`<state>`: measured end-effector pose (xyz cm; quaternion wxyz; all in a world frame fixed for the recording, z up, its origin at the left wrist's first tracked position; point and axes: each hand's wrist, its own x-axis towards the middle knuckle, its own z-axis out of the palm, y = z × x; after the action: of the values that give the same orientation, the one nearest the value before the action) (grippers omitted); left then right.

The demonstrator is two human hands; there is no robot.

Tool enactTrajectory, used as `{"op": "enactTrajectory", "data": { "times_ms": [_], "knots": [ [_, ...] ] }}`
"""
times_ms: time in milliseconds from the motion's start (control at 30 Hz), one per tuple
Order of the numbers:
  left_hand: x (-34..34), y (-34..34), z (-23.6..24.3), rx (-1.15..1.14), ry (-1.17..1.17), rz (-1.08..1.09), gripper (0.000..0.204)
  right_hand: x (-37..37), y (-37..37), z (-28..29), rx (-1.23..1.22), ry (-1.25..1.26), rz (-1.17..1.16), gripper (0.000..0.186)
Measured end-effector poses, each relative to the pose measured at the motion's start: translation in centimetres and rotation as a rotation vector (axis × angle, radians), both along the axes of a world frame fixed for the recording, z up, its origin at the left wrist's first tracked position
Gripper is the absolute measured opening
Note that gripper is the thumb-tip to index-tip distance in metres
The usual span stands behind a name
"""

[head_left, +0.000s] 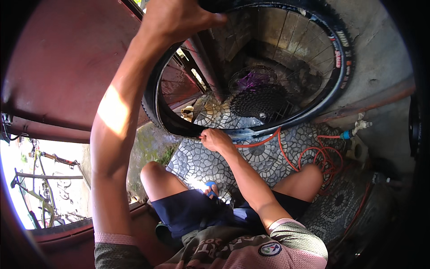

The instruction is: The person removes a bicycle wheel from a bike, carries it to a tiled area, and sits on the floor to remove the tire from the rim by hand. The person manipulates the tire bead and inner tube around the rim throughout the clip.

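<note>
A bicycle wheel stands before me, its black tire (345,58) hanging partly off the rim at the lower left. Purple hub parts (255,80) and a dark cassette (257,102) show behind thin spokes. At the tire's upper left, my left hand (177,20) closes over it, thumb stretched inward; its other fingers are cut off by the picture's edge. My right hand (216,140) pinches the tire's edge at the bottom of the wheel. A small orange-red bit shows at those fingertips, too small to name. Whitish wet smears (246,133) lie along the lower rim beside this hand.
An orange hose (286,154) runs behind the wheel and coils on the pebble-mosaic floor (197,161), ending at a metal valve with a blue fitting (346,134). A dark red metal panel (58,67) stands left. Beyond it are a green bicycle frame (45,201) and concrete wall (380,54) rightward.
</note>
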<state>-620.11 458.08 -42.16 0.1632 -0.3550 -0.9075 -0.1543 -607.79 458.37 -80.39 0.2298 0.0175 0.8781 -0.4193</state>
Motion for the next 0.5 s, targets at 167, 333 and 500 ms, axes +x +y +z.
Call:
{"op": "enactTrajectory", "data": {
  "times_ms": [167, 333, 500],
  "knots": [
    [-3.4, 2.1, -5.9, -0.089, 0.101, -0.011, 0.066, 0.0, 0.4, -3.3, 0.021, 0.012, -0.103, 0.028],
    [-4.4, 0.2, -8.4, -0.032, 0.340, -0.085, 0.070, 0.4, 0.8, -8.9, 0.065, 0.170, -0.192, 0.023],
    [-0.2, -13.8, -21.5, 0.352, 0.213, 0.294, 0.093, -1.1, -1.1, -6.3, -0.084, 0.336, -0.117, 0.024]
  ]
}}
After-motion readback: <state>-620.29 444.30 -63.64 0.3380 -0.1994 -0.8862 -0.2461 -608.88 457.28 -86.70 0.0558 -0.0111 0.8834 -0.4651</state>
